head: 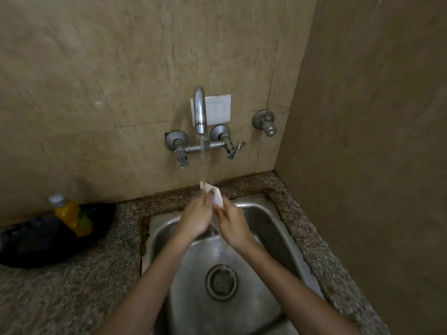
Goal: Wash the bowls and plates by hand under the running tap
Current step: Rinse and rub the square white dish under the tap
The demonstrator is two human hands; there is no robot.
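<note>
Water runs from the wall tap (200, 112) down onto a small white dish (216, 195), seen edge-on and held upright above the steel sink (271, 228). My left hand (197, 217) grips the dish from the left, its thumb lying on the white face. My right hand (232, 224) holds the dish's right edge. Most of the dish is hidden between the two hands, so I cannot tell whether it is a bowl or a plate. Water pours off below the hands toward the drain (221, 281).
A speckled granite counter (72, 286) surrounds the sink. On its left lies a black bag (36, 240) with a yellow bottle (72, 216) on it. Two lever handles (232, 151) flank the spout, and a separate valve (266, 123) sits further right. A wall stands close on the right.
</note>
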